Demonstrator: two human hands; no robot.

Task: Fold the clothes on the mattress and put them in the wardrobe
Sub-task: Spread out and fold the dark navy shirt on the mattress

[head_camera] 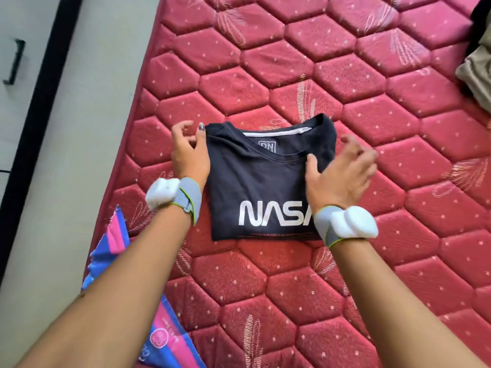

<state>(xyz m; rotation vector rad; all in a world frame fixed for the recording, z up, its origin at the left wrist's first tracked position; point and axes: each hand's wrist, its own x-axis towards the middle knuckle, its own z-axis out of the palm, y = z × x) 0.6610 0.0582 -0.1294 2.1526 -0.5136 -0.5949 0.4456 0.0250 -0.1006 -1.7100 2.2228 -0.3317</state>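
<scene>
**Folded T-shirt on mattress: lift hazards and material notes**

Nearest the viewer, a striped pink-and-blue cloth (148, 301) lies over the left edge of the mattress (292, 301). It is thin, flat and printed. It is a snag risk if the forearms drag across it.

Both wrists carry a grey strap with a white padded block. These are bulky and may catch loose fabric during a lift.

The black T-shirt (255, 187) lies towards the left edge of the mattress, folded into a compact rectangle with white "NASA" lettering facing up. The fabric is soft knit cotton and limp. The collar end points away from the viewer.

The left hand (190, 155) sits at the shirt's far left corner, fingers curled, thumb touching the fabric edge. Whether it actually pinches the cloth cannot be told. The right hand (337, 168) is blurred; its thumb rests on the shirt near the collar and its fingers are spread, gripping nothing.

Hazards, as judged:
- Lifting by the corners alone would probably let the layers slide and unfold.
- An uneven lift would likely skew the stack.

The mattress is red, quilted in padded hexagons, and yields under pressure.

At the far right edge, a beige garment (475, 73) remains heaped and unfolded.
</scene>
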